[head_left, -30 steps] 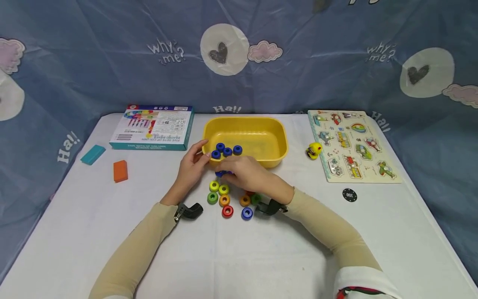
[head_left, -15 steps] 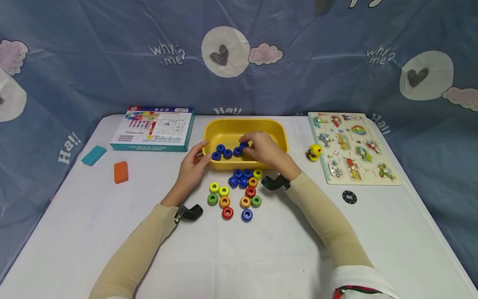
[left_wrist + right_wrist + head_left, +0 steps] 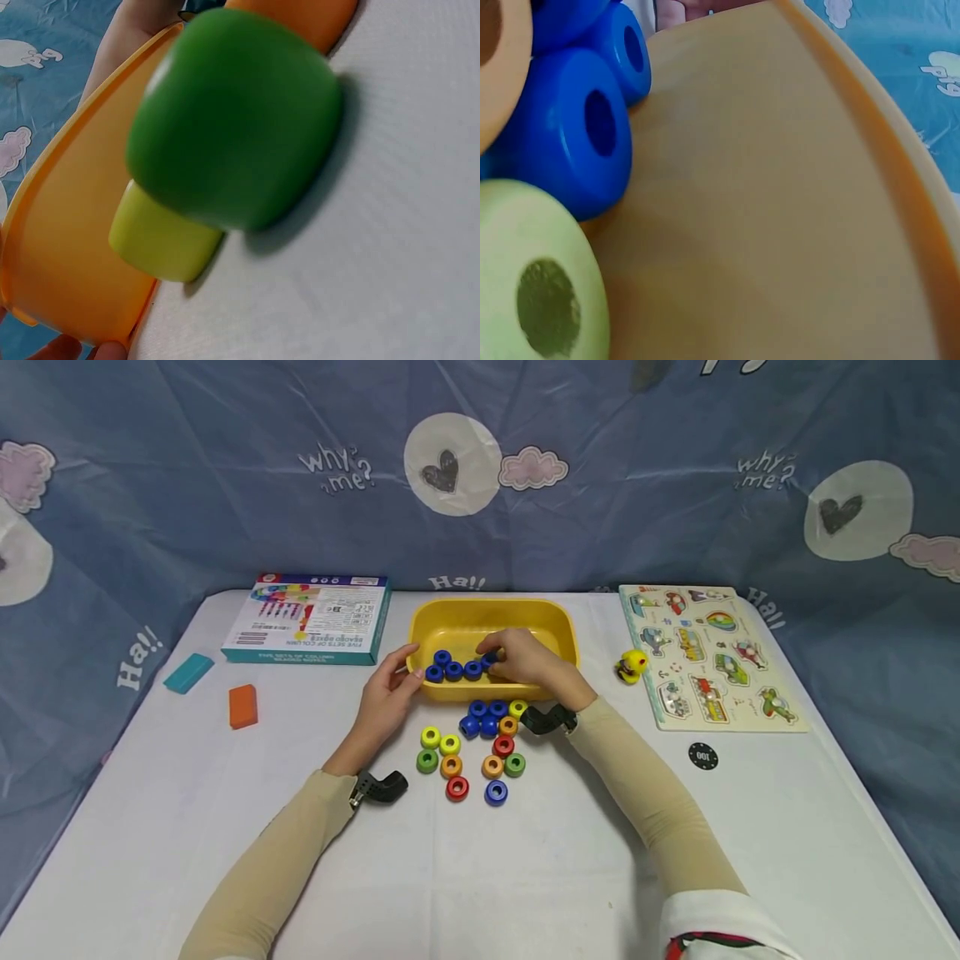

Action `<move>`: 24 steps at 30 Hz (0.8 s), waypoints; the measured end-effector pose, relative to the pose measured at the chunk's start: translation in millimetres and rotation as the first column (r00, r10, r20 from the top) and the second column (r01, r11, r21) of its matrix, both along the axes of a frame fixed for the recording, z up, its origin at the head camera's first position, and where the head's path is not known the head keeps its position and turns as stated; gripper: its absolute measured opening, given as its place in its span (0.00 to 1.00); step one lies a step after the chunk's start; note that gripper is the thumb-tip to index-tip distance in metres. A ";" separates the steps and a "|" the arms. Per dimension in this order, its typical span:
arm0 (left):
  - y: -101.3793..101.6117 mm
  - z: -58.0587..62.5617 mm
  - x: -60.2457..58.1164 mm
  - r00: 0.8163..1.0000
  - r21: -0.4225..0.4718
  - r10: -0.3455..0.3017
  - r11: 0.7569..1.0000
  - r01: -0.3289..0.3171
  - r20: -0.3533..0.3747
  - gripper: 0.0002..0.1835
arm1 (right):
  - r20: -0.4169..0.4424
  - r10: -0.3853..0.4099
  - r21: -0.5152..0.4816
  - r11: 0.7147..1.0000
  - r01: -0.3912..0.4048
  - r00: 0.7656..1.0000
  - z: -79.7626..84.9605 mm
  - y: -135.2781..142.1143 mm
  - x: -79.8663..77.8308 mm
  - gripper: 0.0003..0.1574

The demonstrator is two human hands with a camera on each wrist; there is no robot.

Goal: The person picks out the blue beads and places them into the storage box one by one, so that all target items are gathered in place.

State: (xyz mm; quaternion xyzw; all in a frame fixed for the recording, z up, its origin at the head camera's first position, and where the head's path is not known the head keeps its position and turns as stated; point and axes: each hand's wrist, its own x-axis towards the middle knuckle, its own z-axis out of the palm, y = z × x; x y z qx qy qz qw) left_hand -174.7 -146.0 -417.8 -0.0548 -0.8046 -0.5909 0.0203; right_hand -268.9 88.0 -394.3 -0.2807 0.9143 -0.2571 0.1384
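At the yellow plastic tray (image 3: 517,692), my left hand (image 3: 384,700) holds the near left corner, fingers at the side rim and thumb by the front. Its fingertips (image 3: 60,348) touch the tray's wall in the left wrist view. Inside the tray, my right hand (image 3: 525,658) pinches a blue bead (image 3: 489,660) between thumb and fingers. That bead is partly covered. Several more blue beads (image 3: 453,672) sit to its left along the tray's front. Before the tray lie blue beads (image 3: 489,726), yellow beads (image 3: 431,737), green beads (image 3: 427,761), orange beads (image 3: 452,766) and red beads (image 3: 457,789).
A flat toy box (image 3: 307,620) lies at the back left, with a teal block (image 3: 188,673) and an orange block (image 3: 242,706) in front of it. To the right are a yellow duck figure (image 3: 632,666), a wooden puzzle board (image 3: 708,656) and a black chip (image 3: 702,756).
My right hand went from the beads before the tray into the tray with a blue bead. Some blue beads there shifted slightly left. My left hand stayed at the corner.
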 end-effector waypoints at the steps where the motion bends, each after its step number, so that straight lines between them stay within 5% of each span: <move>1: 1.3 4.5 2.4 1.000 -0.004 0.001 1.000 -0.001 0.001 0.26 | 0.000 -0.002 -0.003 1.000 0.002 1.000 0.0 0.0 0.3 0.23; 9: 2.7 8.1 5.0 1.000 0.010 0.003 1.000 -0.003 0.004 0.26 | -0.005 -0.016 0.001 1.000 0.016 1.000 1.6 2.1 1.0 0.23; 15: 2.6 7.1 4.6 1.000 0.014 -0.011 1.000 0.011 0.005 0.26 | -0.166 -0.036 -0.127 0.992 0.015 0.985 18.9 12.5 26.6 0.20; 18: 1.3 8.2 5.2 1.000 0.006 -0.009 1.000 0.009 0.003 0.26 | -0.302 0.065 -0.192 0.973 -0.128 0.951 25.1 11.4 53.5 0.16; 20: 0.6 7.8 5.9 1.000 0.002 -0.005 1.000 0.005 -0.004 0.26 | -0.405 0.144 -0.191 0.952 -0.237 0.903 23.9 8.3 71.6 0.13; 22: 0.2 7.4 5.4 1.000 0.002 -0.006 1.000 0.006 -0.011 0.26 | -0.461 0.202 -0.175 0.934 -0.311 0.864 19.8 4.6 85.7 0.11; 24: 0.0 6.0 3.9 1.000 0.004 -0.008 1.000 0.008 -0.019 0.26 | -0.465 0.244 -0.128 0.933 -0.337 0.851 14.2 0.4 94.9 0.11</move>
